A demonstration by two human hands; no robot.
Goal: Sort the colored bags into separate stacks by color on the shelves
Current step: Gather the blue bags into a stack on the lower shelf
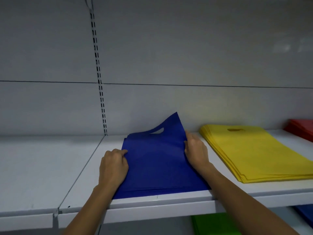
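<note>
Left hand (113,165), right hand (196,150), fingers (122,152) gripping blue bags (157,167)

Grey back panel (194,48) (slotted upright (97,65))

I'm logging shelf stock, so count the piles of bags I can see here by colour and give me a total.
Blue: 2, the upper blue pile and the lower blue pile, cut off at the frame edge
Yellow: 1, the yellow pile
Red: 1, the red pile
Green: 1, the green pile
Total: 5 piles
</note>
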